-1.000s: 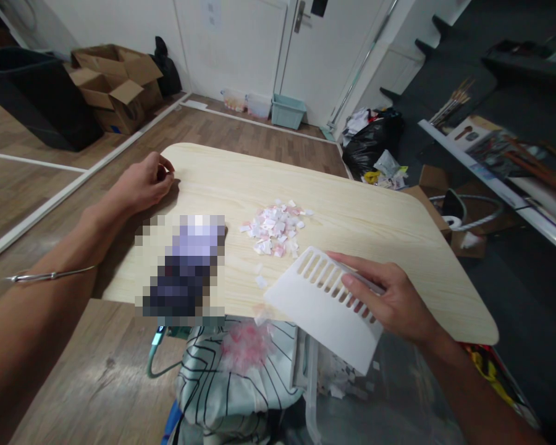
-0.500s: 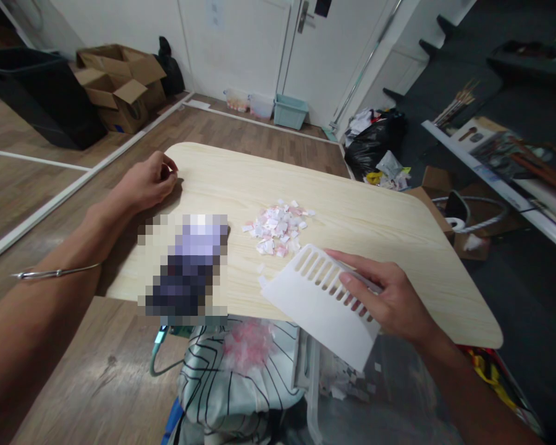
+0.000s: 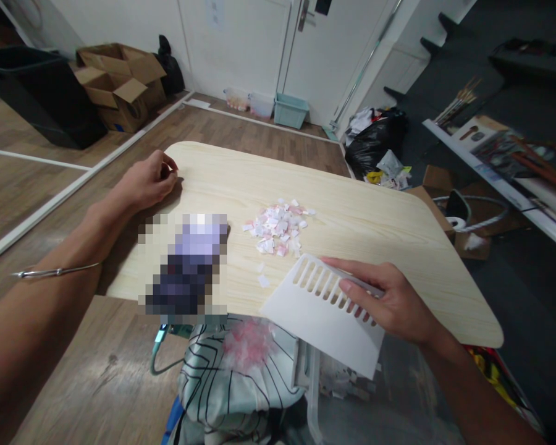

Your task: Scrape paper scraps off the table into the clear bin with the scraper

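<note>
Slotted panel (image 3: pixel 322 318) dipped lower | right hand (image 3: pixel 393 303) grips it | pixelated patch (image 3: pixel 185 266) unreadable

Matt white plastic for the slotted scraper (image 3: pixel 322 315); smooth pale wood grain on the surface (image 3: pixel 361 216); thin paper for the scraps (image 3: pixel 278 225); clear glossy plastic for the bin (image 3: pixel 391 395); shiny metal for the bangle (image 3: pixel 55 272).

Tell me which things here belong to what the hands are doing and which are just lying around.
In use: right hand holding the white scraper; pile of paper scraps; table; clear bin below its edge; left hand resting on the table corner.
Lying about: cardboard boxes; teal tub; black bag; brushes.
</note>
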`<move>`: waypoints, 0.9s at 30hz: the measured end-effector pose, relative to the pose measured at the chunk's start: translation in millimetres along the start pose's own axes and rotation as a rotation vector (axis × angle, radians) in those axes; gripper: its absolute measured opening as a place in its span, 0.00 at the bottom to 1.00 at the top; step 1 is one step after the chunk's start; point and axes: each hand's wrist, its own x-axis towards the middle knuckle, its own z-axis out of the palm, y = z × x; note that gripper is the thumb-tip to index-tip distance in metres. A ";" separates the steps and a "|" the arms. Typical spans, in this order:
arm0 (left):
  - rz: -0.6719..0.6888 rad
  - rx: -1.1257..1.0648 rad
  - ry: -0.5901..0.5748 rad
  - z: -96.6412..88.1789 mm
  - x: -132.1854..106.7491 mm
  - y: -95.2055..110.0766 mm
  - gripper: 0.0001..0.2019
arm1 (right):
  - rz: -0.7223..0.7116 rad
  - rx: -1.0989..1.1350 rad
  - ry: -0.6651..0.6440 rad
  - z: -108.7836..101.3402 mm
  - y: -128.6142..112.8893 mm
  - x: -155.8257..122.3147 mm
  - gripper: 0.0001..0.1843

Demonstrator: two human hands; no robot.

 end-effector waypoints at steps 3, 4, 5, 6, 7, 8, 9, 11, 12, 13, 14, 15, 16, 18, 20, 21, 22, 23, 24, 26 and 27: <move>0.002 -0.001 -0.012 -0.3 0.2 -0.1 0.27 | -0.006 0.002 0.025 -1.4 -0.3 -1.3 0.23; 0.006 0.001 -0.015 -0.2 0.3 -0.1 0.27 | 0.000 0.008 0.041 -1.0 -0.6 -1.3 0.23; 0.008 0.004 -0.015 0.1 0.6 -0.2 0.26 | 0.009 0.015 0.060 -0.2 -0.9 -1.0 0.22; 0.008 0.008 -0.011 0.6 0.9 -0.5 0.26 | 0.019 0.024 0.080 0.9 -1.2 -0.4 0.22; 0.005 0.007 -0.005 1.3 1.3 -1.0 0.27 | 0.026 0.031 0.096 1.9 -1.5 0.3 0.22; 0.001 0.003 0.002 2.1 1.8 -1.7 0.27 | 0.026 0.034 0.104 2.9 -1.8 1.1 0.22; -0.003 -0.004 0.006 3.0 2.2 -2.6 0.27 | 0.019 0.034 0.100 3.5 -2.1 1.9 0.22; -0.001 -0.013 0.008 4.4 3.1 -4.8 0.27 | -0.014 0.024 0.052 3.7 -3.1 2.5 0.23; 0.004 -0.011 0.008 4.9 3.5 -5.9 0.27 | -0.032 0.019 0.020 3.3 -3.7 2.4 0.23; 0.011 -0.003 0.007 5.1 3.9 -6.8 0.27 | -0.044 0.015 -0.005 2.8 -4.4 2.0 0.23; 0.017 0.007 0.007 5.2 4.2 -7.5 0.27 | -0.046 0.013 -0.014 2.3 -5.1 1.5 0.23; 0.021 0.014 0.006 5.0 4.4 -7.9 0.27 | -0.040 0.011 -0.004 2.0 -5.7 1.2 0.23; 0.022 0.018 0.002 4.8 4.5 -7.8 0.27 | -0.026 0.009 0.025 2.0 -6.1 1.1 0.23; 0.019 0.022 -0.002 4.1 4.2 -6.7 0.28 | 0.018 0.005 0.104 3.2 -6.6 2.0 0.23; 0.014 0.035 0.003 3.1 3.3 -4.6 0.28 | 0.056 0.001 0.151 5.2 -6.7 4.0 0.24; 0.010 0.042 0.004 2.5 2.6 -3.4 0.28 | 0.072 -0.004 0.156 6.1 -6.6 4.8 0.24; 0.005 0.048 0.002 1.9 1.9 -2.3 0.28 | 0.087 -0.011 0.151 6.4 -6.2 5.1 0.24; 0.000 0.050 -0.002 1.3 1.3 -1.2 0.28 | 0.104 -0.019 0.145 6.1 -5.3 4.5 0.24; -0.004 0.049 -0.010 0.8 0.7 -0.4 0.28 | 0.125 -0.027 0.141 4.7 -3.9 2.7 0.24; -0.010 0.039 -0.021 0.0 0.1 0.4 0.29 | 0.173 -0.036 0.166 -1.9 1.5 -5.6 0.23; -0.012 0.033 -0.021 -0.2 0.0 0.6 0.29 | 0.201 -0.039 0.183 -7.4 5.5 -12.5 0.23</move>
